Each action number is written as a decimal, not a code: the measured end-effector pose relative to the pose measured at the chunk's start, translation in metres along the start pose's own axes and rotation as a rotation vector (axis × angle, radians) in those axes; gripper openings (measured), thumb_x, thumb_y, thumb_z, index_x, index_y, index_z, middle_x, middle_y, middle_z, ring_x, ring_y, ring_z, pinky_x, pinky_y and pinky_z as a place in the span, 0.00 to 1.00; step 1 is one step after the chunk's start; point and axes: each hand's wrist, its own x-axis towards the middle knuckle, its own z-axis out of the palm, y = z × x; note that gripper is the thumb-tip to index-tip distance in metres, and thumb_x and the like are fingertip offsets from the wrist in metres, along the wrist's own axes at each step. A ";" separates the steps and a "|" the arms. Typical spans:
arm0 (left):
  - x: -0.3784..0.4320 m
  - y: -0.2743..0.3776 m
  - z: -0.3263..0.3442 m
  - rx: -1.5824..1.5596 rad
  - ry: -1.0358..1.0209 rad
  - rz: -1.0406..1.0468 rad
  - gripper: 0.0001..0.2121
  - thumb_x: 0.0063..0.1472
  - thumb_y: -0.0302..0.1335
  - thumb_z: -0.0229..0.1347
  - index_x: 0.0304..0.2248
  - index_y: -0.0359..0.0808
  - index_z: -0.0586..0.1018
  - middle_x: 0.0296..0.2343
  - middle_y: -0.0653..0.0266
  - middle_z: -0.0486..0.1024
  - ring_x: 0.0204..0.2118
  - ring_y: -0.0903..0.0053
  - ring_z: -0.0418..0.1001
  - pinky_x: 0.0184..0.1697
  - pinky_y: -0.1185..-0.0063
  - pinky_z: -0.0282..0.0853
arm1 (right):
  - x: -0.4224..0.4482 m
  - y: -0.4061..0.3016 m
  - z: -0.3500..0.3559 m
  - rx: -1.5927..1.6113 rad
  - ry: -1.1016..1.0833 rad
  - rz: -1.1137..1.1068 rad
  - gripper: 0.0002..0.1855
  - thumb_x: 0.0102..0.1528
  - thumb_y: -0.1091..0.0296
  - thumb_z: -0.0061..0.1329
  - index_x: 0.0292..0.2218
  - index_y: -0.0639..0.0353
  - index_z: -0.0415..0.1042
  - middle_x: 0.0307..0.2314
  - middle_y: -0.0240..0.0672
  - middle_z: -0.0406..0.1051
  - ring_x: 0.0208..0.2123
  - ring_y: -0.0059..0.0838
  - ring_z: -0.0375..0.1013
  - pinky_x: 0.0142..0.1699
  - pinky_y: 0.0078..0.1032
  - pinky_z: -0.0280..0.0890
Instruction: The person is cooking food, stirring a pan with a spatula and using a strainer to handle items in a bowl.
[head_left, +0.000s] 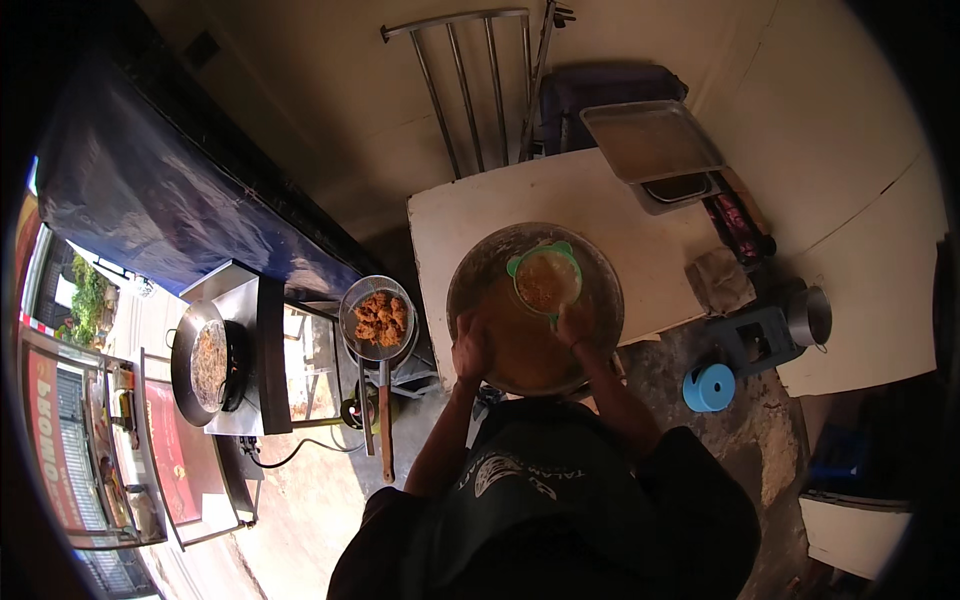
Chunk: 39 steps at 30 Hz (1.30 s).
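Note:
A wide round metal basin (463, 289) stands near the front of the white table, its bottom covered with a brown, flour-like layer. My right hand (575, 324) grips the handle of a green-rimmed sieve (548, 280) over the basin's far part. Brown, coarse crumbs lie in the sieve's mesh. At the basin's left inner side is my left hand (471, 349), close to the rim. Shadow and blur hide whether its fingers grasp the rim.
Left of the table, a wire strainer (347, 296) holds fried pieces (380, 319) over a pot. A wok (187, 390) of bubbling oil sits on a metal stove (271, 360). Trays (652, 139) occupy the table's far right. A blue stool (709, 388) stands on the floor.

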 end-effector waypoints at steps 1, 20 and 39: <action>-0.002 -0.006 0.000 -0.005 0.010 0.002 0.12 0.46 0.21 0.46 0.33 0.42 0.69 0.36 0.60 0.63 0.31 0.59 0.68 0.27 0.67 0.66 | 0.000 -0.014 -0.007 -0.182 -0.140 -0.006 0.31 0.45 0.58 0.45 0.47 0.64 0.52 0.23 0.45 0.64 0.23 0.36 0.65 0.29 0.34 0.62; -0.005 -0.009 0.002 -0.011 -0.012 0.008 0.11 0.44 0.19 0.46 0.30 0.40 0.70 0.35 0.59 0.63 0.33 0.59 0.67 0.29 0.68 0.65 | -0.019 -0.056 -0.034 0.314 -0.049 0.216 0.26 0.56 0.56 0.25 0.21 0.67 0.66 0.11 0.38 0.65 0.18 0.30 0.66 0.32 0.31 0.65; -0.003 -0.009 0.005 -0.015 0.015 0.035 0.11 0.44 0.18 0.46 0.29 0.40 0.70 0.34 0.60 0.64 0.30 0.59 0.67 0.26 0.68 0.65 | -0.008 -0.021 -0.013 0.257 0.000 0.199 0.27 0.54 0.55 0.26 0.21 0.70 0.67 0.15 0.47 0.66 0.23 0.41 0.68 0.31 0.38 0.63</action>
